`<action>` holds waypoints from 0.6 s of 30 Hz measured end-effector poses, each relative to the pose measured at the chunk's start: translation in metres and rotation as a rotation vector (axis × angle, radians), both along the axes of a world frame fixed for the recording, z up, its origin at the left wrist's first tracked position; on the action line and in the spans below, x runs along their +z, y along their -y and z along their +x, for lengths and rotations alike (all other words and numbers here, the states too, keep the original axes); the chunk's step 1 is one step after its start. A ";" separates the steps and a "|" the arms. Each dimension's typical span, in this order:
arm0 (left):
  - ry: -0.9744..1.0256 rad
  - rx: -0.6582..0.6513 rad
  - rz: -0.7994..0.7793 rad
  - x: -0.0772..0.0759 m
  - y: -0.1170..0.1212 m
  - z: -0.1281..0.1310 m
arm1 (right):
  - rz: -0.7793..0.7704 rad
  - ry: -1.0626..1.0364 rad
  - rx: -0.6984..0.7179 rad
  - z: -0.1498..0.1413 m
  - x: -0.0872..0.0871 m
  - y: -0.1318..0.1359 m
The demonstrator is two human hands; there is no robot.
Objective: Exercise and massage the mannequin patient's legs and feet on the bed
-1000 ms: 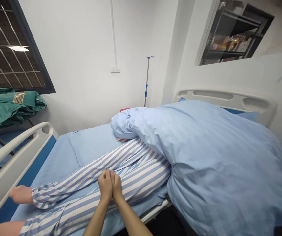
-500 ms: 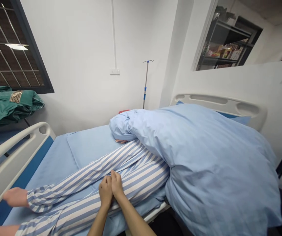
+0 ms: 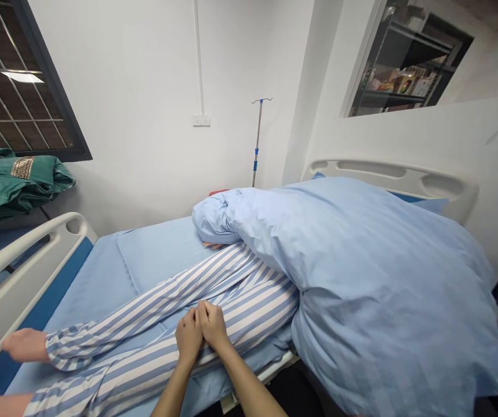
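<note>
The fingers (image 3: pixel 196 317) of the left hand (image 3: pixel 188 336) and the right hand (image 3: pixel 214 325) lie close together on a striped pyjama leg (image 3: pixel 249 307); I can't tell whether they grip it. The right hand sits slightly further along the leg than a moment ago. The leg stretches along the blue-sheeted hospital bed (image 3: pixel 162 249), a bare foot (image 3: pixel 26 345) lies toward the bed's near end, a blue duvet (image 3: pixel 383 301) heaps over its far half, and an IV pole (image 3: pixel 256 142) stands beyond the bed.
</note>
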State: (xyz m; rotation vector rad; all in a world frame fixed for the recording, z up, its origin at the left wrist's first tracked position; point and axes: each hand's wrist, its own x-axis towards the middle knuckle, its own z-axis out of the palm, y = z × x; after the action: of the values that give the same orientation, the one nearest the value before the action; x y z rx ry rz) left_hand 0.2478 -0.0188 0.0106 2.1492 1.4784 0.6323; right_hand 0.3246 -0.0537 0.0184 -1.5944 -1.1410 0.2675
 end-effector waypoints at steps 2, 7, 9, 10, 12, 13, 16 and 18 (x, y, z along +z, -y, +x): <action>0.075 -0.004 -0.022 0.001 -0.002 -0.001 | -0.006 0.006 -0.010 0.000 -0.003 0.000; 0.501 -0.017 -0.106 0.009 -0.006 0.012 | 0.040 -0.075 -0.004 0.003 -0.002 -0.003; 0.655 -0.074 -0.143 0.021 -0.003 0.024 | 0.101 -0.172 -0.035 0.006 -0.003 -0.005; 0.701 -0.108 -0.159 0.028 -0.001 0.030 | 0.130 -0.228 -0.054 0.008 -0.003 -0.005; 0.758 -0.154 -0.192 0.041 0.003 0.041 | 0.160 -0.320 -0.083 0.010 -0.003 -0.007; 0.784 -0.153 -0.206 0.045 0.005 0.044 | 0.159 -0.346 -0.093 0.011 -0.003 -0.007; 0.820 -0.089 -0.220 0.040 0.004 0.046 | 0.146 -0.338 -0.124 0.010 -0.002 -0.008; 0.745 -0.053 -0.194 0.025 0.000 0.042 | 0.152 -0.303 -0.141 0.009 -0.003 -0.008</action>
State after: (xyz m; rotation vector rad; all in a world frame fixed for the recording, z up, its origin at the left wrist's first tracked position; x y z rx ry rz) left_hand 0.2896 -0.0187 0.0354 1.5371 1.0137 1.0693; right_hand 0.3331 -0.0453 0.0152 -1.4355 -0.7939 0.3101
